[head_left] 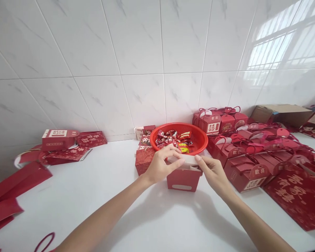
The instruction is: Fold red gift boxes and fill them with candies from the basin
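A small red cardboard gift box (pixel 184 179) stands upright on the white table in front of me, its pale inner flap (pixel 186 160) raised at the top. My left hand (pixel 163 163) grips the box's upper left edge, thumb across the flap. On the other side, my right hand (pixel 213 173) pinches the upper right corner between thumb and fingers. Just behind the box sits a red plastic basket (pixel 203 140) holding wrapped candies (pixel 170 137). The inside of the box is mostly hidden by the flap and my fingers.
Many red gift boxes with cord handles (pixel 252 168) fill the right side. Flat red boxes (pixel 65 154) and folded red card (pixel 18 182) lie at the left. A patterned red box (pixel 144 161) stands beside the basket. A brown carton (pixel 283 113) rests against the tiled wall (pixel 141 42).
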A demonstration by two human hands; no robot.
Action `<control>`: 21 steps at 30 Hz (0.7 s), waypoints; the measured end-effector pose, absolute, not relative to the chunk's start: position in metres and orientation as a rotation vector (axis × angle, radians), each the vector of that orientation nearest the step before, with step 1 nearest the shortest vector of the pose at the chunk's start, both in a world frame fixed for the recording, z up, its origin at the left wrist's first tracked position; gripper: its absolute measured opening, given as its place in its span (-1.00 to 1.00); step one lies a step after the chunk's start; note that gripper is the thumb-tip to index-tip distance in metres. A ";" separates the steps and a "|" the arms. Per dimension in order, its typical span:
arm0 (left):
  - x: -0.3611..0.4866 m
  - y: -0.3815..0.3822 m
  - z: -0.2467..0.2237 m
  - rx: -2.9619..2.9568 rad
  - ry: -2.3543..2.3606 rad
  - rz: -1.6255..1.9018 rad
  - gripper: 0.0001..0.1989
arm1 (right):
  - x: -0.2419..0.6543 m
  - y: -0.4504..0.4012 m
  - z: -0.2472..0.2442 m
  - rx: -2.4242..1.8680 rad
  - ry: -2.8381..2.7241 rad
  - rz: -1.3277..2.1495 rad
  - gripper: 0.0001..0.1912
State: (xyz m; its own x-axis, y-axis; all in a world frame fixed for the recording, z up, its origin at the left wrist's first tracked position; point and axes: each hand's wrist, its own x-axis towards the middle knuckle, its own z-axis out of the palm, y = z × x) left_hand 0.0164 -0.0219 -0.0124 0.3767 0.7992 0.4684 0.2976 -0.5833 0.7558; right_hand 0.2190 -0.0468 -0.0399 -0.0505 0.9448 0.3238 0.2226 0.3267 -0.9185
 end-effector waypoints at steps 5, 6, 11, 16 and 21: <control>0.011 -0.014 -0.019 1.810 0.972 0.937 -0.70 | 0.222 -0.034 -0.042 -1.161 -1.574 1.062 -0.39; 0.010 -0.012 -0.019 1.778 0.981 0.895 -0.68 | 0.224 -0.030 -0.042 -1.162 -1.590 1.128 -0.41; 0.006 -0.011 -0.015 1.777 1.014 0.813 -0.68 | 0.242 0.017 -0.025 -1.155 -1.745 1.043 -0.47; 0.007 -0.007 0.001 1.873 0.929 0.799 -0.73 | 0.243 0.100 -0.010 -1.457 -2.025 0.587 -0.69; 0.005 0.004 0.023 1.932 0.805 0.765 -0.76 | 0.223 0.155 -0.026 -1.609 -2.340 0.561 -0.70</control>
